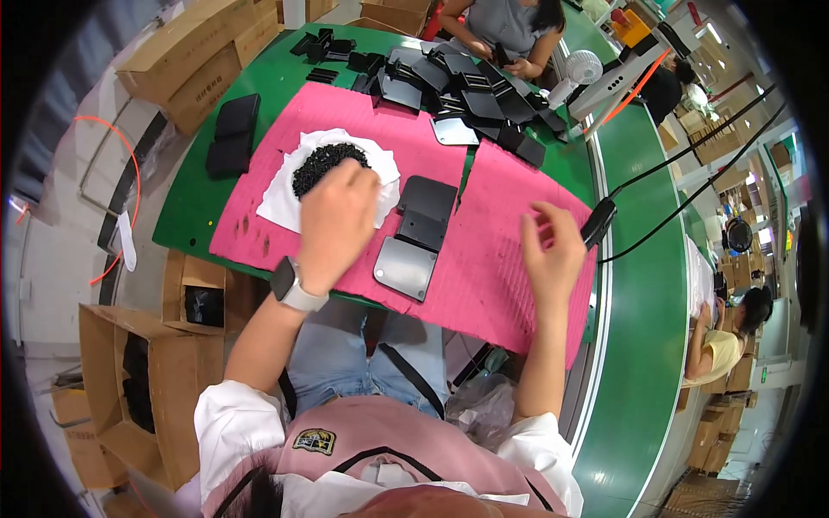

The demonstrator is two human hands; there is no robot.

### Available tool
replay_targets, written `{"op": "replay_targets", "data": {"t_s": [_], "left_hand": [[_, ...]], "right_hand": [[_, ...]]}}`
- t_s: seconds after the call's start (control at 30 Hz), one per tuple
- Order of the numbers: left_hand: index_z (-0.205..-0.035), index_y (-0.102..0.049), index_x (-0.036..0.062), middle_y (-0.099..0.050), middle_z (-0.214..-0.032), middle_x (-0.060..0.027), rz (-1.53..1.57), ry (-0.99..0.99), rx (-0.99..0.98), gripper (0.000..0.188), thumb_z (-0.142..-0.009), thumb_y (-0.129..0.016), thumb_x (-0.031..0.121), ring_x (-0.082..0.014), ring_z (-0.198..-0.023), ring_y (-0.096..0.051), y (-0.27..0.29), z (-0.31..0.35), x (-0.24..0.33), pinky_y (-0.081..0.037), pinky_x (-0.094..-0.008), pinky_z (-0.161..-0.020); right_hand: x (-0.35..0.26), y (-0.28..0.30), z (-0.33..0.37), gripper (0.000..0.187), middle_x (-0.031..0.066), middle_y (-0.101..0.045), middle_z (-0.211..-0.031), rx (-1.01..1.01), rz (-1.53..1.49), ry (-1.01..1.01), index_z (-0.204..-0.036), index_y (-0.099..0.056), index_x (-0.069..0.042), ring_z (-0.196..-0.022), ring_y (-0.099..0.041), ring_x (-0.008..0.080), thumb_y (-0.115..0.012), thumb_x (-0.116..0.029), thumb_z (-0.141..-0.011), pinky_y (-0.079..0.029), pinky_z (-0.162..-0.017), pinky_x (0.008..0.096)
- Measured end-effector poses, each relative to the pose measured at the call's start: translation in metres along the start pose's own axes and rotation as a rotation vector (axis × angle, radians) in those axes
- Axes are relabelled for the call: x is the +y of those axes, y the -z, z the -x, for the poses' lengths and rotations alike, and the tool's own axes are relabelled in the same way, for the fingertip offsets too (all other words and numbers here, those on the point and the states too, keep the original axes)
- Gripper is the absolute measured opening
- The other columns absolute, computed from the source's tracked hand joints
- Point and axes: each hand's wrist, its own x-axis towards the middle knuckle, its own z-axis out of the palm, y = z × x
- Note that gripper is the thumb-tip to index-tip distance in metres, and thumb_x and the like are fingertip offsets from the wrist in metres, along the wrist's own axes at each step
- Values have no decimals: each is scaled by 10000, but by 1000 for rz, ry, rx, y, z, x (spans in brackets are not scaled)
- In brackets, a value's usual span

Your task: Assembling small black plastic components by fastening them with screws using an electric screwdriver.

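My left hand (341,220) is over the near edge of a pile of small black parts (324,164), too small to name surely, lying on crumpled white paper (278,197). Its fingers are curled together and their tips are hidden. Right of it, on a pink corrugated sheet (484,276), lies a hinged black device stand (427,211) with a grey metal plate (406,266) at its near end. Above the sheet's right side my right hand (555,250) is held with bent fingers apart, nothing visible in them. Just beyond it is a black corded tool (598,223).
Black stand parts (466,91) are heaped at the table's far side, where another person (509,34) handles a dark piece. A black folded part (233,135) lies on the left. A white fan (583,67) stands far right. Cardboard boxes (186,371) flank my left side.
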Motion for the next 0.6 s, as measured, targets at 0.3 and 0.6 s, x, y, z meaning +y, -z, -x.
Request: {"op": "replay_targets", "data": {"t_s": [0.3,0.6], "left_hand": [[-821,-621,51,-568,-825,-84,-338,75,-52,125,-754,-686,134,-283,-800,-592,1,-20,-56,-480,-393,-637],[-803,-643,28,-583,-794,-98,-201,-14,55,115,-832,-610,134,-283,-768,-595,-7,-22,-56,-485,-378,-650]], "right_hand": [[74,22,-3,569,109,-595,-911,131,898,-230,-1151,-536,-76,-710,-633,309,-699,-429,-735,-504,-582,407],[116,25,-8,808,247,-658,-826,-67,599,-521,-1208,-467,25,-799,-649,403,-731,-485,-639,-518,-698,463]]}}
